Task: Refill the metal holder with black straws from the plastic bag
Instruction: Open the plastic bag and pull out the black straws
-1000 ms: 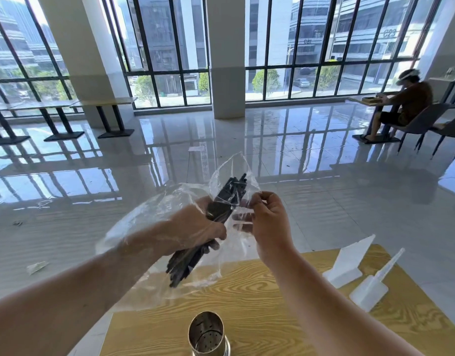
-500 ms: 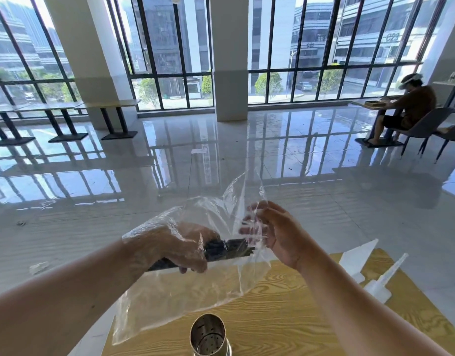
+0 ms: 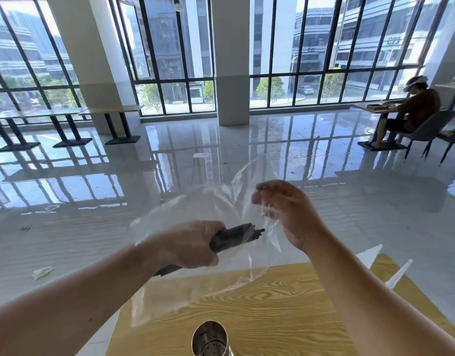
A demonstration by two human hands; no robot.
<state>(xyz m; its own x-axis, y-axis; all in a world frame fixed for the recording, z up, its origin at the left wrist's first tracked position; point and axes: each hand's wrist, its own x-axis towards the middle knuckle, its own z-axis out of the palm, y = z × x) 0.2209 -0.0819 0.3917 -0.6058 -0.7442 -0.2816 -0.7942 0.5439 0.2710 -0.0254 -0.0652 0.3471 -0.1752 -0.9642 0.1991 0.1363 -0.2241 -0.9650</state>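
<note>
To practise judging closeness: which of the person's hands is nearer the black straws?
Left. The left hand grips the black straws. The right hand is above and to the right of their tips, holding the plastic bag, clear of them.

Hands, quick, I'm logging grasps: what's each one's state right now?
Left hand: grips the black straws inside the plastic bag.
Right hand: fingers curled, pinching the plastic bag's edge.
</note>
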